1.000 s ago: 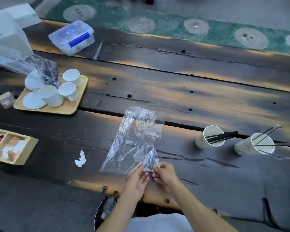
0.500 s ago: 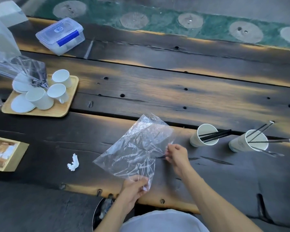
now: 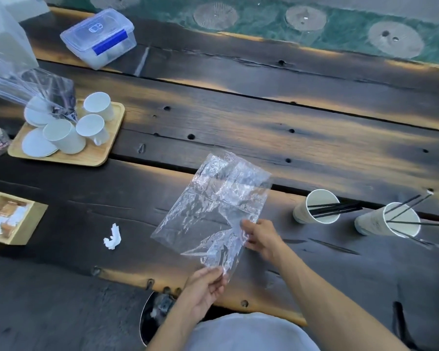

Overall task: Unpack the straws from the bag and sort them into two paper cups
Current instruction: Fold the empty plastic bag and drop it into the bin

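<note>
A crumpled clear plastic bag (image 3: 213,206) lies spread on the dark wooden table (image 3: 238,127) in front of me, with no straws visible inside it. My left hand (image 3: 204,287) pinches the bag's near corner. My right hand (image 3: 262,236) grips its right edge. To the right stand two white paper cups. The nearer cup (image 3: 314,207) holds several black straws (image 3: 337,209) leaning right. The far-right cup (image 3: 388,221) also holds several black straws (image 3: 408,209) that fan out.
A wooden tray (image 3: 91,153) with white cups and lids sits at the left, with another clear bag (image 3: 28,82) over it. A lidded plastic box (image 3: 99,36) stands at the back left. A wooden compartment box (image 3: 13,216) and a white paper scrap (image 3: 112,238) lie near left.
Both hands pinched the bag's near edge together; my right hand has moved up along its right edge and my left stayed at the near corner. The bag has turned and spread out.
</note>
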`<state>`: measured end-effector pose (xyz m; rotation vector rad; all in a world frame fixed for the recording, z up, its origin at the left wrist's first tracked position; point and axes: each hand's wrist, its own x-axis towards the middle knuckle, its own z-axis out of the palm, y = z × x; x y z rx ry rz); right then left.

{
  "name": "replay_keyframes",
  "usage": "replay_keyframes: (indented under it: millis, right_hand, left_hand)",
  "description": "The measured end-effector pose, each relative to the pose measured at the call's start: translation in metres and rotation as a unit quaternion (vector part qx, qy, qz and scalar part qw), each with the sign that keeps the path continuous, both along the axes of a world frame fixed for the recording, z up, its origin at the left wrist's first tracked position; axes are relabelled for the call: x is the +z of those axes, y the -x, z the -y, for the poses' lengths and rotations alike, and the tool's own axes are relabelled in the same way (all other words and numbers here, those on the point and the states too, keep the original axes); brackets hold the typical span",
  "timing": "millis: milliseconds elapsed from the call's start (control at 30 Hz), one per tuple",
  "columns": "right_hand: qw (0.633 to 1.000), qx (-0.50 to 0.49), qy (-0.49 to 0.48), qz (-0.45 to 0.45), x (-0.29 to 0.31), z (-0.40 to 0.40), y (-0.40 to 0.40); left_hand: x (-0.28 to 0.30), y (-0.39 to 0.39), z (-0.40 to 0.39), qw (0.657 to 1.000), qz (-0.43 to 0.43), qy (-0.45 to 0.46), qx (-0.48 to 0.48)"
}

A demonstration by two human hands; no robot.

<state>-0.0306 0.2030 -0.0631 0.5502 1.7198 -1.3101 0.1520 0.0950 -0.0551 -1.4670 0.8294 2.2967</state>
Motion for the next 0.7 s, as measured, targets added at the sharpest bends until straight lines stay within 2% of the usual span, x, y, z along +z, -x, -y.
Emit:
replay_keyframes:
  millis: [133,200,300,400,567,700]
  right_hand:
    - [0.991,0.103,0.049,0.068,0.001,-0.013,-0.037]
    - [0.99,0.089,0.082,0.075,0.0,-0.022,-0.051]
    - [0.992,0.098,0.063,0.039,0.0,-0.035,-0.053]
    - [0.993,0.094,0.066,0.011,0.004,-0.047,-0.042]
    - [0.988,0.132,0.082,0.023,0.005,-0.062,-0.031]
    - [0.992,0.067,0.089,0.056,-0.001,-0.065,-0.036]
  left_hand:
    - [-0.003,0.016,0.0,1.0,0.004,-0.003,-0.004]
    - [-0.004,0.023,0.001,1.0,0.006,0.003,-0.004]
    - [-0.009,0.027,0.006,1.0,0.012,0.02,0.011]
    - [-0.015,0.028,0.017,0.997,0.016,0.022,0.074]
    - [-0.018,0.037,0.035,0.99,0.02,0.023,0.14]
    - [-0.02,0.05,0.039,0.984,0.037,0.034,0.17]
